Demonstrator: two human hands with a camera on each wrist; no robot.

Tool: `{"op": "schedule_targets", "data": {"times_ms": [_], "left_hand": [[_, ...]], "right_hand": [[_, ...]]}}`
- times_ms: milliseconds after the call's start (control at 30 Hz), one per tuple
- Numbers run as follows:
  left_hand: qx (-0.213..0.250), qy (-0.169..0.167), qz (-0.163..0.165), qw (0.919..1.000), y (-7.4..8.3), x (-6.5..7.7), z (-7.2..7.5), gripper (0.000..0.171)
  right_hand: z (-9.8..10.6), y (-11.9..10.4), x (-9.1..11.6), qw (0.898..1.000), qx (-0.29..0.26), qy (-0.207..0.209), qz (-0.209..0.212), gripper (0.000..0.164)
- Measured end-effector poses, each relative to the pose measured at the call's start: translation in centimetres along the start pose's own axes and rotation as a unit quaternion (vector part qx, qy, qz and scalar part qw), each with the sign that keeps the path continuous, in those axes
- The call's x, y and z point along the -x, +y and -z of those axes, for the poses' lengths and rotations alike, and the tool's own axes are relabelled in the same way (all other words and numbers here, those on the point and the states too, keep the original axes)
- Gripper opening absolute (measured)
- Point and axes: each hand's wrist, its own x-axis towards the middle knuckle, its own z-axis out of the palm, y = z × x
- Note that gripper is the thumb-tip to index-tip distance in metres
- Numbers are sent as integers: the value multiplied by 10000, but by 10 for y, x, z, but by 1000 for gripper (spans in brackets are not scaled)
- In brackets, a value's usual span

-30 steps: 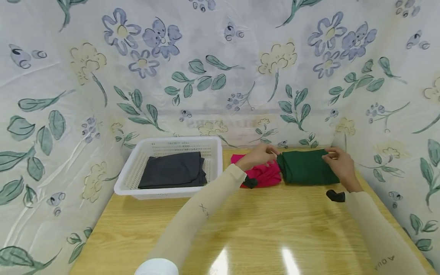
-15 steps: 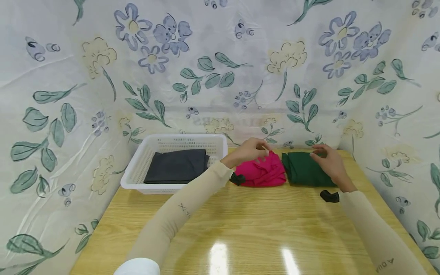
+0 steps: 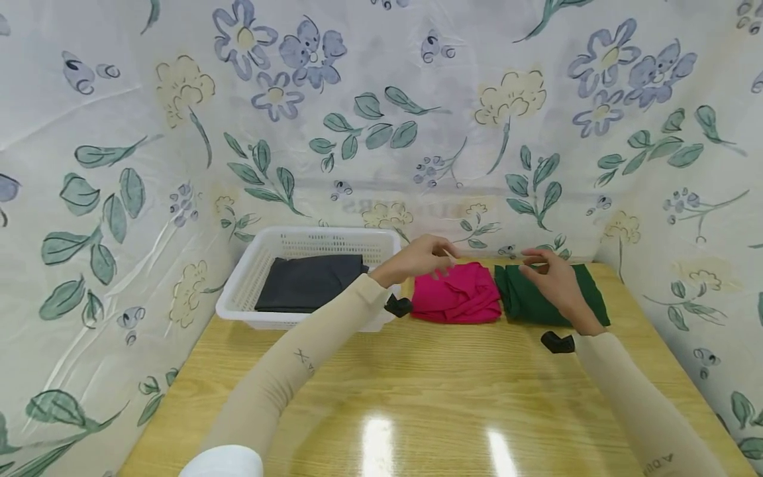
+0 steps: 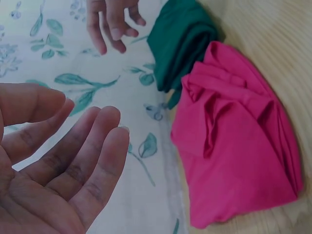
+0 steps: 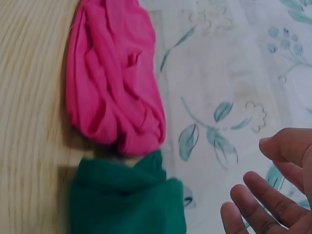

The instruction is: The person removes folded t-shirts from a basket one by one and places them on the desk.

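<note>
A crumpled pink cloth (image 3: 456,295) lies at the back of the table, and a folded dark green cloth (image 3: 536,298) lies just to its right. My left hand (image 3: 420,258) hovers over the pink cloth's left side, fingers loosely bent and holding nothing. Over the green cloth hovers my right hand (image 3: 554,281), also empty, thumb and fingers apart. In the left wrist view the left palm (image 4: 53,165) is beside the pink cloth (image 4: 239,146). The right wrist view has the right fingers (image 5: 258,200) to the side of the green cloth (image 5: 126,204).
A white perforated plastic basket (image 3: 238,298) stands at the back left with a folded dark grey cloth (image 3: 312,281) inside. The wooden table (image 3: 441,391) ends against a floral-printed sheet (image 3: 381,132) at the back and sides.
Both hands have come off the green cloth, which a second ago they touched at its left and right ends. The left hand moved left over the pink cloth; the right hand moved inward and up.
</note>
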Motion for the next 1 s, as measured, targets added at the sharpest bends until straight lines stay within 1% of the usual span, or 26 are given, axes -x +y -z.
{"op": "schedule_targets", "data": {"times_ms": [100, 267, 433, 633, 733, 833, 1000], "left_hand": [[-43, 110, 39, 9999, -2, 4, 5, 24], [-55, 241, 72, 9997, -8, 9, 14, 23], [-70, 379, 210, 9990, -14, 16, 23, 24], [-76, 538, 286, 9981, -19, 27, 36, 22], [-131, 663, 377, 9970, -23, 32, 43, 22], [-85, 769, 446, 9960, -26, 37, 49, 22], [-52, 960, 610, 9935, -30, 42, 59, 23]], "right_hand": [[-3, -5, -2, 10000, -29, -7, 90, 42], [-10, -16, -5, 9993, -185, -138, 287, 40], [-20, -26, -8, 9982, -369, -208, 428, 37], [-34, -37, -12, 9970, -471, -387, 469, 38], [-41, -43, -14, 9964, -506, -474, 478, 39], [-47, -48, -17, 9959, -557, -516, 502, 40], [-54, -59, -19, 9933, -781, -620, 579, 41]]}}
